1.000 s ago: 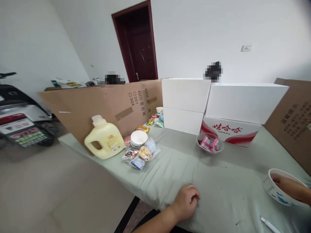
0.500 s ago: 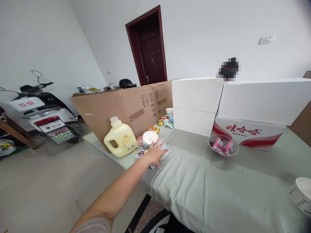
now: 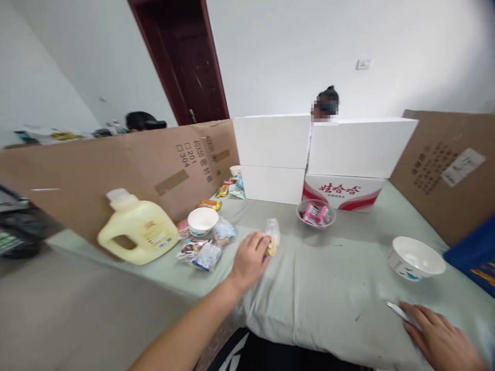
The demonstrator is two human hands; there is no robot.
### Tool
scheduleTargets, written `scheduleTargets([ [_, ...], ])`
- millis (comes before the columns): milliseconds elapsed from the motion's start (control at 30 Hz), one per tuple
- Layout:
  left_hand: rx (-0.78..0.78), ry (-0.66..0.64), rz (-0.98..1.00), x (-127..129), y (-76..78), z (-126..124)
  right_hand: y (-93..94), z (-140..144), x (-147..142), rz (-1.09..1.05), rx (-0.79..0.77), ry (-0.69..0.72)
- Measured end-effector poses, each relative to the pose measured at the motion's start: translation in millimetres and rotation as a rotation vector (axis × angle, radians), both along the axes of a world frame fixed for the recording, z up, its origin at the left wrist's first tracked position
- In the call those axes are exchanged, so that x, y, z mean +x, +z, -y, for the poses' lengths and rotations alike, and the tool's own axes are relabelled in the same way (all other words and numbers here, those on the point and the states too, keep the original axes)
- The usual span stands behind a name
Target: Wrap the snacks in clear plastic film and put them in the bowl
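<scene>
My left fingers (image 3: 258,244) pinch a yellow packet (image 3: 273,246), its clear wrapper (image 3: 273,229) jutting past them. My right fingers (image 3: 416,314) touch a slim tool (image 3: 395,310) (whether gripping, I can't tell).

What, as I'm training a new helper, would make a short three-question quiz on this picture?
1. What is the left hand holding?
2. True or false: the pink packets lie inside the clear bowl.
3. Which of these is nearest to the right hand?
A) the yellow jug
B) the slim white tool
C) the brown door

Key:
1. A small clear-wrapped packet with yellow on it.
2. True.
3. B.
</scene>
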State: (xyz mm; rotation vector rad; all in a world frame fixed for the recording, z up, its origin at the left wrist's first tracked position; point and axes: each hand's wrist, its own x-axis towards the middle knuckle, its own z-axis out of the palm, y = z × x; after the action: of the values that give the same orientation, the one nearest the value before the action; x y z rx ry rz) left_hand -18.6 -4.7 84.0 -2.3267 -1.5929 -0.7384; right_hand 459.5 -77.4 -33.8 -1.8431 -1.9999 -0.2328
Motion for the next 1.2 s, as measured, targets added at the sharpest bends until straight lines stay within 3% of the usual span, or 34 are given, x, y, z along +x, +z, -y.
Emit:
scheduleTargets([
  [133, -0.058, -0.199, 0.114, 80.0, -65.9, 24.6, 10.2, -1.6, -5.7, 0.033, -0.113, 0.037],
  [233, -0.081, -0.266, 0.187, 107.1, -98.2, 40.1, 28.6, 2.8, -43.5, -0.119, -0.130, 0.048],
  [400, -0.027, -0.358, 0.302, 99.7, -110.5, 47.5, 51.8, 7.0, -146.9, -0.426, -0.175, 0.267],
  [500, 0.061, -0.457, 0.331, 88.8, -110.0, 47.7, 57.6, 6.3, -197.6, -0.447, -0.238, 0.352],
  [567, 0.058, -0.484, 0.310, 81.9, -107.8, 48.9, 60.0, 5.7, -213.5, -0.375, -0.290, 0.390],
  [733, -0.008, -0.488, 0.313, 69.0, -99.3, 56.0, 64.7, 2.6, -193.0, -0.140, -0.357, 0.400],
  [833, -0.006, -0.478, 0.338, 70.6, -100.3, 57.8, 69.0, -5.3, -180.8, -0.134, -0.287, 0.389],
  [933, 0.037, -0.480, 0.403, 75.1, -108.6, 56.2, 72.6, -12.7, -194.0, -0.162, -0.221, 0.431],
  [1033, 0.062, -0.422, 0.482, 73.1, -118.6, 57.9, 66.8, -13.0, -202.7, -0.140, -0.268, 0.491],
  [1100, 0.007, -0.352, 0.501, 68.3, -120.6, 60.9, 53.0, -12.0, -183.4, -0.150, -0.328, 0.500],
  [1200, -0.121, -0.298, 0.517, 63.8, -112.3, 61.2, 22.5, -16.1, -114.4, -0.155, -0.359, 0.393],
])
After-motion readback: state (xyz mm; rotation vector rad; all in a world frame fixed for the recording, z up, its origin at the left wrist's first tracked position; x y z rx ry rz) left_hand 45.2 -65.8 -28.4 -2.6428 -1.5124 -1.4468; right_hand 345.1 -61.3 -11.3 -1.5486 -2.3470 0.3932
